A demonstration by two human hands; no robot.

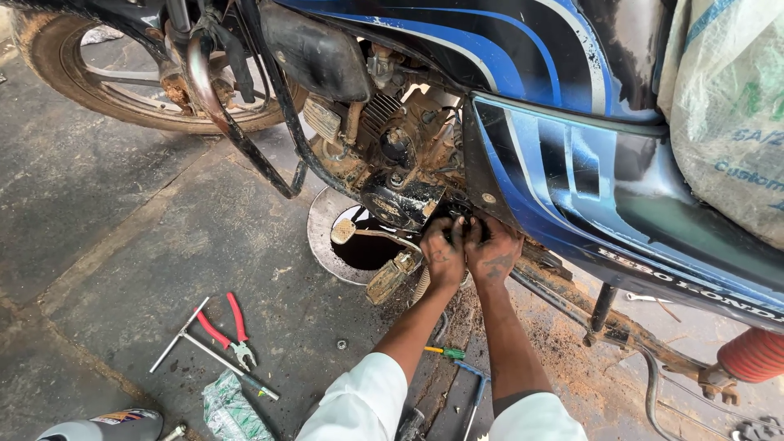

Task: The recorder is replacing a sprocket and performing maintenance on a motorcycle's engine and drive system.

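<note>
Both my hands are pressed together at the lower rear of a blue and black motorcycle's engine point(400, 155), just under the front corner of the blue side panel point(563, 171). My left hand point(443, 253) is curled, knuckles toward me, and dirty with grease. My right hand point(492, 257) sits beside it, touching it, fingers reaching into the dark gap behind the panel. Whatever the fingers are on is hidden. A muddy footrest point(390, 276) and a brake pedal point(343, 231) stick out just left of my hands.
A round metal pan point(322, 237) holding dark oil sits under the engine. Red-handled pliers point(231, 327), a T-shaped wrench point(189, 339) and a crumpled wrapper point(231, 412) lie at lower left. A green screwdriver point(446, 353) lies between my arms. The front wheel point(122, 82) is upper left and a sack point(727, 114) rests on the seat.
</note>
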